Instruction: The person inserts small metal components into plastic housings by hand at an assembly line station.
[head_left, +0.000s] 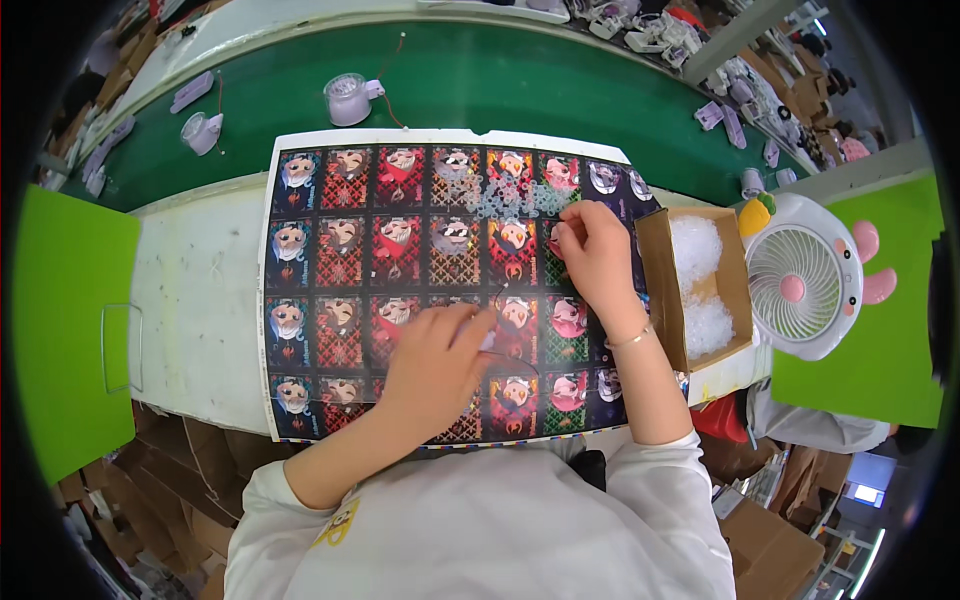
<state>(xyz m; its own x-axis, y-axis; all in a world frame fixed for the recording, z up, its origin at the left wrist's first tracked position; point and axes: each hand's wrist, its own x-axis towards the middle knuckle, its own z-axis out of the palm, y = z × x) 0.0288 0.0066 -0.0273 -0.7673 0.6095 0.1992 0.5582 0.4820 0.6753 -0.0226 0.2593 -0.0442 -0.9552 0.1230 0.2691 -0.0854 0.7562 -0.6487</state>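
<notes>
My left hand (440,355) is over the middle of a printed sheet (345,255), its fingers curled round a small pale lilac part (488,342). Thin dark wires run out from that part, one ending in a tiny white connector. The hand is slightly blurred, and most of the part is hidden. Farther right, my right hand (598,255) has thumb and forefinger pinched together; whatever is between them is too small to make out. Just beyond its fingertips lies a spread of small clear rings (510,198) on the sheet.
Right of the sheet stands an open cardboard box (660,290) with translucent small pieces, beside a white rabbit-eared fan (800,280). Across the far side runs a green conveyor belt (520,85) carrying lilac round housings (348,98). A bright green panel (85,330) stands left.
</notes>
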